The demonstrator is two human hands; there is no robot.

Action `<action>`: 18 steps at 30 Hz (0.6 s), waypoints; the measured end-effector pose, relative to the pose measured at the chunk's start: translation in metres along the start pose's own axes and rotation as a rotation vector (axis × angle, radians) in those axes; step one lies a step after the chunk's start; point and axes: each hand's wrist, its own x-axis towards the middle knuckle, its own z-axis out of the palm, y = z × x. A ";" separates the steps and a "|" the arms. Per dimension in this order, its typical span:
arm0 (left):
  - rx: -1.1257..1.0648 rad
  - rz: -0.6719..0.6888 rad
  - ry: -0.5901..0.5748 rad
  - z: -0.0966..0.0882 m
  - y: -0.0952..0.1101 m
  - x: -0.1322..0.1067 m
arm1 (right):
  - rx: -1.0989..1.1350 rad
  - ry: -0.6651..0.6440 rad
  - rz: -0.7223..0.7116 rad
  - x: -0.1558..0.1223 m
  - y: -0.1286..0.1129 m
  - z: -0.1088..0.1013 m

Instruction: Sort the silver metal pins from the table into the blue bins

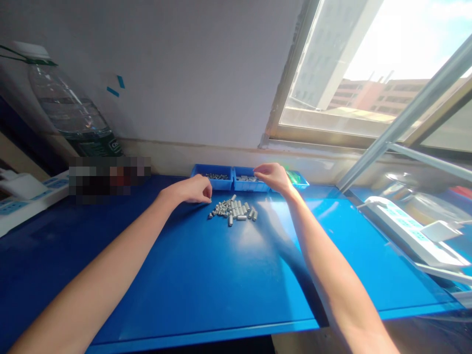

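Observation:
A pile of several small grey metal cylinders lies on the blue mat. My left hand rests curled on the mat just left of the pile, its fingertips pinched together near the closest pieces. My right hand hovers above the middle blue tray, fingers pinched as if on a small piece too tiny to make out. The left blue tray holds several dark small parts. A third tray with something green sits behind my right wrist.
A large clear water bottle stands at the back left by the wall. White power strips lie at the left and right. An open window frame juts in at the right.

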 end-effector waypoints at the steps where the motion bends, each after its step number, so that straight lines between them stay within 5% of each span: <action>1: -0.004 -0.004 0.004 0.001 0.000 0.001 | 0.007 -0.023 -0.017 -0.001 -0.004 0.000; 5: -0.208 -0.005 -0.042 0.003 0.001 0.002 | 0.088 -0.269 -0.094 -0.004 -0.013 -0.002; 9: -0.795 -0.004 -0.043 0.006 -0.001 0.003 | -0.015 -0.499 -0.122 -0.009 -0.020 0.002; 13: -1.234 -0.126 0.129 0.007 -0.005 0.009 | -0.132 -0.542 -0.210 -0.012 -0.027 0.018; 18: -1.379 -0.183 0.244 0.002 -0.006 0.012 | -0.263 -0.532 -0.337 -0.012 -0.028 0.041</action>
